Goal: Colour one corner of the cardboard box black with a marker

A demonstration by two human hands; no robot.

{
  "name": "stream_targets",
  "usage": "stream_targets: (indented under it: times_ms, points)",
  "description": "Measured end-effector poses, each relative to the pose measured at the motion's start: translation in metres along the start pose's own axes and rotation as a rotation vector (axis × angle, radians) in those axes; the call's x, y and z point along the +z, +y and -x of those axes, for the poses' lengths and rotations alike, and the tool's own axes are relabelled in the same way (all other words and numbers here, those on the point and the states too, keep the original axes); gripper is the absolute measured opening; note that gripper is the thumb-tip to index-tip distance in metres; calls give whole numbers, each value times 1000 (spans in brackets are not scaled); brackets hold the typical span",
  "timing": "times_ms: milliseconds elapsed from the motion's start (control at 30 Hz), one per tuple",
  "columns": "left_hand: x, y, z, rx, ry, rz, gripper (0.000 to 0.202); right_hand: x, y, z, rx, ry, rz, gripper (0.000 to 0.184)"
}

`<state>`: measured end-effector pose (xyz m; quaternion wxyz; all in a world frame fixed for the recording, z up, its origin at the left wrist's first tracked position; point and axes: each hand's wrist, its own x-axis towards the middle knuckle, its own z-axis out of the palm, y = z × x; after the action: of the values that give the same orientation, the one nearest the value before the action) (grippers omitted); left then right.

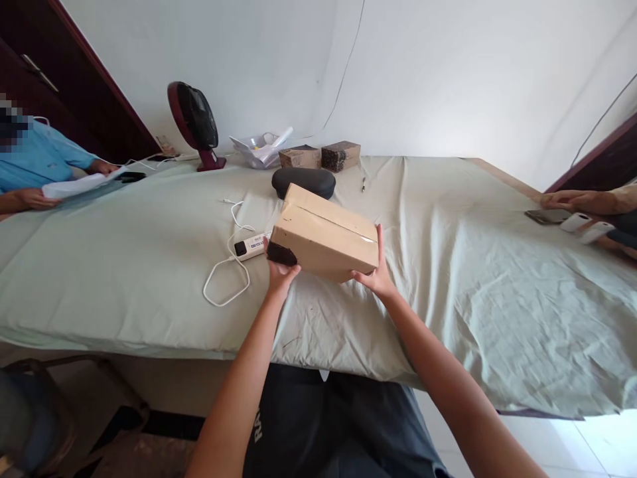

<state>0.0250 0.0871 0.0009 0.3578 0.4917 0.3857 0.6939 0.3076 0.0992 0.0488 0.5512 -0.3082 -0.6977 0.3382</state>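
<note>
I hold a taped brown cardboard box [326, 234] with both hands just above the pale green cloth of the table [448, 279]. My left hand [279, 269] grips its near left corner, where a dark patch shows. My right hand [374, 272] clasps the near right corner, thumb up along the side. The box is tilted, its far end over a black oval case [303, 180].
A white power strip [250, 246] with a looped cord lies left of the box. At the back stand a small fan [196, 123], a clear plastic tray [259, 149], two small boxes [320, 157] and a pen [363, 184]. Other people sit at the left [34, 166] and right [587, 202] ends.
</note>
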Motion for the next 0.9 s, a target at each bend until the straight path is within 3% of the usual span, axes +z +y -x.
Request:
stream_targets:
  times_ms: [100,200,333,533,700,900]
  points:
    - [-13,10,-5,223,226,-237,79,-6,2,-1,-79,-54,82,156]
    - [-21,10,-6,301,284,-413,58,-5,4,-2,-93,-83,111,141]
    - [-23,-1,-7,225,332,-310,47,2,3,-2,-144,-92,163,106]
    - [-22,-6,-11,115,372,-234,38,11,6,2,-159,-121,203,120]
    - [-18,-4,-17,5,336,-189,18,20,19,3,-59,-74,158,104]
    - [-18,-4,-18,-39,318,-160,16,26,28,2,-76,-47,175,102]
